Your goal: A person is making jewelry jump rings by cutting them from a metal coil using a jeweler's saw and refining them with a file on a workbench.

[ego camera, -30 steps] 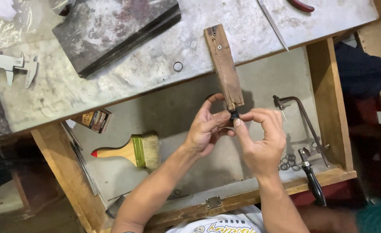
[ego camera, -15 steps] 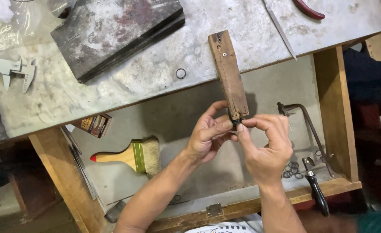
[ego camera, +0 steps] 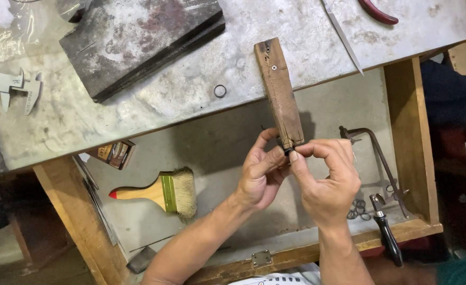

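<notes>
Small dark piece at wooden peg tip, L hand & R hand fingers pinched on it.

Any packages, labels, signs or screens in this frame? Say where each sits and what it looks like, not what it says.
Small box: in the drawer tray at its upper left, under the bench edge; rectangular, brown and orange with a dark panel.
Clear plastic bag: top left corner of the bench top; crumpled, transparent, with something white inside.
Brush band: green strip around the paintbrush in the tray, left of the left hand.
No signs or screens.
</notes>
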